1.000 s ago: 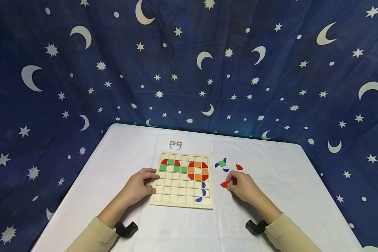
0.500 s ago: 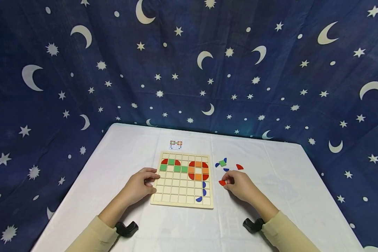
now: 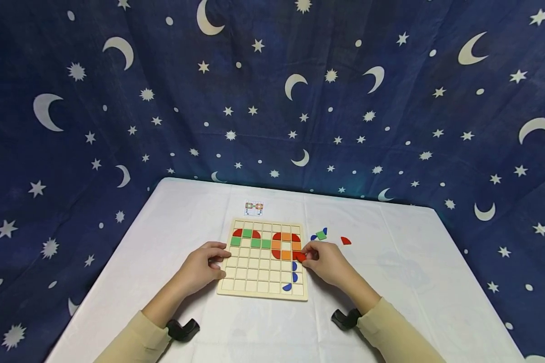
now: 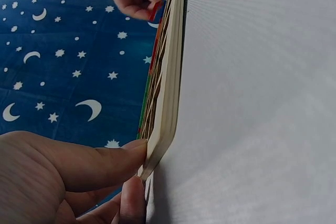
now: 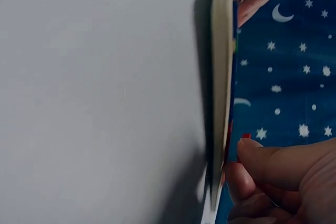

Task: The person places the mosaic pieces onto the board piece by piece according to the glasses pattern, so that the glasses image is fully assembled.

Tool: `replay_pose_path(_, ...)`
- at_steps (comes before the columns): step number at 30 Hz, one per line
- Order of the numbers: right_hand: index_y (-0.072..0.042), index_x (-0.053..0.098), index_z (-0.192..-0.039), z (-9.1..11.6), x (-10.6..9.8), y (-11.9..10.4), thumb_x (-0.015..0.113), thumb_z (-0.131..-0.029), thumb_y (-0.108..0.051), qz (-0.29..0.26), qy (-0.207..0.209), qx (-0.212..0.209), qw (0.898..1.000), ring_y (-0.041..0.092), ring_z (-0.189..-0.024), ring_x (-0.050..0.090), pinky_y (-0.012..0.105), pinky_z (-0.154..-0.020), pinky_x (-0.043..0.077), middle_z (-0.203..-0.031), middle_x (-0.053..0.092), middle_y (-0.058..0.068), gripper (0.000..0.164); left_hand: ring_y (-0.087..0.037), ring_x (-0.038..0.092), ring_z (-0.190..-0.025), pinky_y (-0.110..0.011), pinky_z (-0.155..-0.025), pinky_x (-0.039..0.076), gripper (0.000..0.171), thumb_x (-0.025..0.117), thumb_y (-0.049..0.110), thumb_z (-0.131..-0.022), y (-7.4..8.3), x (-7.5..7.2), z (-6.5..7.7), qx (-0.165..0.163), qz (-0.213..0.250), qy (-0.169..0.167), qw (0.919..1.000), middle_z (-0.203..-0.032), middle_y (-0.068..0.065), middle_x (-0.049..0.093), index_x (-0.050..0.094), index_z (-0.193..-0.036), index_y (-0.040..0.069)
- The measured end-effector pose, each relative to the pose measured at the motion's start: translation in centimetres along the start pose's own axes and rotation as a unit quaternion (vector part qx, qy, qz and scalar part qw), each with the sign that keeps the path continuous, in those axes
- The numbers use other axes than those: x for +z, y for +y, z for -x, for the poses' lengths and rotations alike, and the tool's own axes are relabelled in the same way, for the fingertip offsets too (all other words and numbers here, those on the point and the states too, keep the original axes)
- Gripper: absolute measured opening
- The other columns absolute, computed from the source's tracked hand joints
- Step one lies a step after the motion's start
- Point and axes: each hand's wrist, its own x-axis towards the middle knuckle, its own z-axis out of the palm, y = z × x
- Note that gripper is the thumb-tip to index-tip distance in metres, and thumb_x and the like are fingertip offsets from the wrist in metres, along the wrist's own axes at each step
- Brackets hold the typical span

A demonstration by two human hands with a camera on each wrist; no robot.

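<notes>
A square wooden grid board (image 3: 253,283) lies on the table, with red, green, orange and blue flat pieces in some of its cells. My left hand (image 3: 201,268) rests at the board's left edge; in the left wrist view its thumb and a finger touch the rim (image 4: 167,108). Between thumb and finger, my right hand (image 3: 329,263) pinches a red quarter-circle piece (image 3: 301,257) over the right edge, close to the lower right red corner of the orange-and-red ring. A sliver of that piece (image 5: 245,136) shows in the right wrist view, raised off the board.
Behind the board lies a small pattern card (image 3: 253,207). Loose on the cloth to the right are a green square (image 3: 321,235), blue half-circles (image 3: 325,231) and another red quarter-circle (image 3: 345,240). A dark star-and-moon curtain (image 3: 272,101) hangs beyond the white table (image 3: 390,262).
My right hand has carried the red quarter-circle leftward from the cloth to the board's right edge, now covering a blue piece. The left hand and the board have stayed put.
</notes>
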Motion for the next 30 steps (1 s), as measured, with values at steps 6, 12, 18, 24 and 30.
replay_pose_path(6, -0.022, 0.075, -0.102, -0.7, 1.3, -2.7, 0.085, -0.092, -0.014, -0.025, -0.013, -0.022, 0.999, 0.015, -0.081, 0.058, 0.026, -0.069, 0.048, -0.083, 0.063, -0.005, 0.016, -0.014, 0.064, -0.104, -0.019, -0.079, 0.054, 0.045, 0.086, -0.004, -0.078, 0.2, 0.2, 0.0, 0.0, 0.001, -0.003, 1.0, -0.147, -0.004, 0.064, 0.081, -0.12, 0.01)
replay_pose_path(12, -0.018, 0.076, -0.104, -1.8, 2.9, -5.6, 0.083, -0.093, -0.012, -0.061, -0.03, -0.073, 0.995, 0.014, -0.078, 0.059, 0.024, -0.063, 0.05, -0.086, 0.065, -0.005, 0.015, -0.014, 0.064, -0.104, -0.019, -0.078, 0.054, 0.045, 0.087, -0.004, -0.077, 0.3, 0.1, 0.0, 0.004, -0.001, 0.0, 1.0, -0.147, -0.004, 0.065, 0.081, -0.12, 0.01)
replay_pose_path(18, -0.018, 0.076, -0.105, -2.7, 4.5, -8.7, 0.082, -0.094, -0.013, -0.072, -0.036, -0.094, 0.992, 0.009, -0.07, 0.056, 0.022, -0.057, 0.045, -0.085, 0.065, -0.006, 0.014, -0.014, 0.065, -0.105, -0.019, -0.078, 0.055, 0.044, 0.087, -0.004, -0.078, 0.0, 0.1, -0.1, 0.003, -0.001, -0.003, 1.0, -0.147, -0.004, 0.065, 0.081, -0.119, 0.011)
replay_pose_path(24, -0.016, 0.076, -0.104, -3.5, 6.1, -11.2, 0.082, -0.093, -0.014, -0.09, -0.028, -0.086, 0.992, 0.007, -0.065, 0.055, 0.023, -0.058, 0.045, -0.083, 0.064, -0.007, 0.013, -0.015, 0.065, -0.106, -0.019, -0.079, 0.056, 0.044, 0.087, -0.004, -0.077, -0.2, -0.1, 0.0, 0.007, 0.006, -0.005, 0.9999, -0.147, -0.005, 0.065, 0.081, -0.119, 0.011)
replay_pose_path(30, -0.013, 0.077, -0.101, -4.3, 8.0, -12.4, 0.083, -0.092, -0.014, -0.084, -0.026, -0.084, 0.993, 0.007, -0.067, 0.052, 0.022, -0.063, 0.044, -0.075, 0.061, -0.007, 0.011, -0.016, 0.066, -0.107, -0.019, -0.079, 0.057, 0.043, 0.088, -0.004, -0.077, -0.3, -0.1, 0.0, 0.013, 0.015, -0.007, 0.9998, -0.147, -0.006, 0.065, 0.081, -0.118, 0.01)
